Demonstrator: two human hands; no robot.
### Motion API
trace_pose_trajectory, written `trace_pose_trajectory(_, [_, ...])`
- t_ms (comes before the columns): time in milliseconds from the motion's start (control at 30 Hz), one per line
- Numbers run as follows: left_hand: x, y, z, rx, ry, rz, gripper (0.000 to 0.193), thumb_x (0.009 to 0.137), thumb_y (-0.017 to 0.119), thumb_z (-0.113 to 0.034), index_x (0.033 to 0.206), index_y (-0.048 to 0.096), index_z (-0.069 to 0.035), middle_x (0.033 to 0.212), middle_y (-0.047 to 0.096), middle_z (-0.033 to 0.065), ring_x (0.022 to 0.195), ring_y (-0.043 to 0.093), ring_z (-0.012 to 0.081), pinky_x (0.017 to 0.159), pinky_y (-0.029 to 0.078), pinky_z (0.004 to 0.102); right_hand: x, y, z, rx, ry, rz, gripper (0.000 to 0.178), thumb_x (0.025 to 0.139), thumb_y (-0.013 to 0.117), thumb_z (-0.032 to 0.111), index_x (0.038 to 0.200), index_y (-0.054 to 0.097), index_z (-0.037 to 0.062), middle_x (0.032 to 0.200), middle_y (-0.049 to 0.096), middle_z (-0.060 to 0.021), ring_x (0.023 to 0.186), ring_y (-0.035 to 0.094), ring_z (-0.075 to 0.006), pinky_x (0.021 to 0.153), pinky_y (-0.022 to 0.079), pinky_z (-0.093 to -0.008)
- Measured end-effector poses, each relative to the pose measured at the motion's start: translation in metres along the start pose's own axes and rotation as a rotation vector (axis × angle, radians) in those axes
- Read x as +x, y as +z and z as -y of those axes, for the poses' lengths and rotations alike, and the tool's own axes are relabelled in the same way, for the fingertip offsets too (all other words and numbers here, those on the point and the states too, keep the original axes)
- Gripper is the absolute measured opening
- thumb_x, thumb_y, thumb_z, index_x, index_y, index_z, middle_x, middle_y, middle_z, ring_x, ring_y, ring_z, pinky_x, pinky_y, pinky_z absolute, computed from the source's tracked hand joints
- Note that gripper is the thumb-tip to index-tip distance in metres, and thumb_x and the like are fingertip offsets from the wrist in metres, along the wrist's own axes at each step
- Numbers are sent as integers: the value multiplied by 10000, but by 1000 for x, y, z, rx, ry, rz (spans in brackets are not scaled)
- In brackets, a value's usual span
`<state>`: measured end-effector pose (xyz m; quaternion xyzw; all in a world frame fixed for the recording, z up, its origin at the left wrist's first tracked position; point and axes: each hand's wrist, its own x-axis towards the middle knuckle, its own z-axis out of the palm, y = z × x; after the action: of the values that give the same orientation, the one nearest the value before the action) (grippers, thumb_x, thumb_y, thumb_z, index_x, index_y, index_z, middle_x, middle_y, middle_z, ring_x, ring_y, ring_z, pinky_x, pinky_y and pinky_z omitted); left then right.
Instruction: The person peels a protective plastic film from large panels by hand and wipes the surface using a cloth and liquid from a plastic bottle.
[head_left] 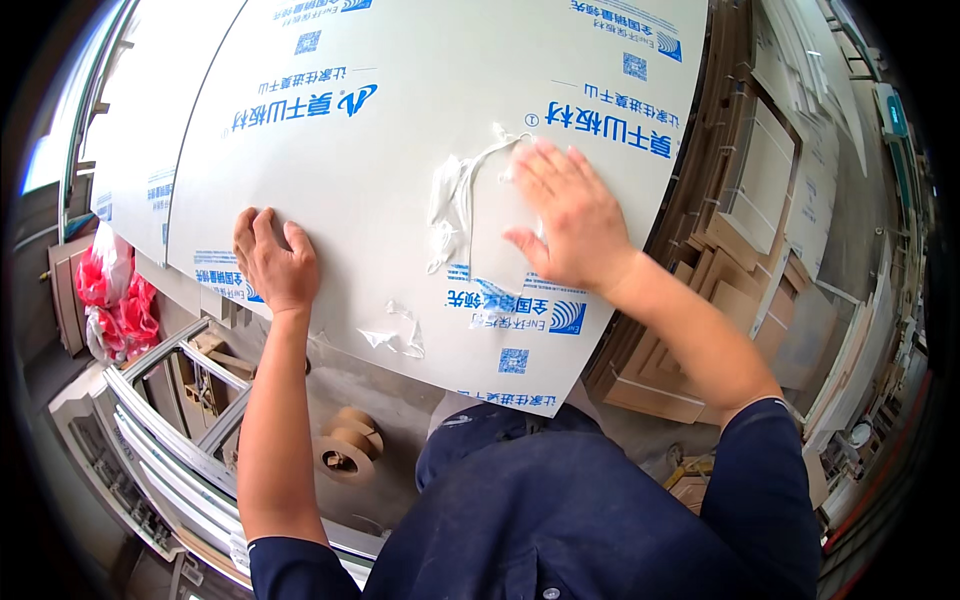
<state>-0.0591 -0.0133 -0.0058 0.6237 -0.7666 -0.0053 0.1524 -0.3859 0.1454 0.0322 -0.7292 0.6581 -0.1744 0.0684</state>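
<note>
A large pale board (pixel 375 200) covered in printed protective film with blue marks stretches out before me. My right hand (pixel 572 220) lies palm down on it with the fingers stretched out, beside a crumpled strip of torn white film (pixel 452 205). Around that strip a patch of the film is ripped, and part of it is under or behind my right hand. Near the left part of the board's close edge, my left hand (pixel 277 262) rests on the surface, fingers apart and slightly bent. Smaller film scraps (pixel 398 335) cling to the board between my hands and my body.
Stacked brown boards and panels (pixel 700 330) stand along the right. At the lower left is a metal-framed rack (pixel 190 400), with red and white plastic bags (pixel 118 290) behind it. Cardboard-coloured spools (pixel 350 445) sit on the floor below the board's edge.
</note>
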Motion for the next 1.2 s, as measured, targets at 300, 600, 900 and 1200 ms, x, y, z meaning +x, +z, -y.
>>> trace_pose_trajectory(300, [-2,-1,1,7,-1,-16,355,877,574,-211,1179,618,-32,1382,482,123,1307,431,325,1102,324,433,24,-7,-29,184,-39,-88,309,767,744,155,1058,692,67,1052,641,-65,1049,581,-276,912,486,-390])
trace_pose_trajectory(600, [-3,0,2,5,-6,-25,347,873,581,-200,1172,625,-28,1382,486,121,1300,438,322,1094,333,433,90,6,-73,138,-344,27,108,776,718,42,847,645,74,942,622,-29,899,591,-229,747,511,-367])
trace_pose_trajectory(900, [-1,2,2,-4,15,-42,332,866,590,-189,1149,636,-21,1370,505,130,1280,459,329,1082,349,433,161,-6,-118,279,-73,-302,85,887,623,101,958,654,65,839,665,-97,731,646,-255,672,526,-343])
trace_pose_trajectory(1200, [-1,0,2,-10,39,-30,320,868,589,-156,1147,632,-7,1360,510,148,1270,464,338,1085,348,434,53,-3,-67,453,275,-137,275,751,756,113,1001,655,56,975,633,-85,885,595,-247,797,499,-334])
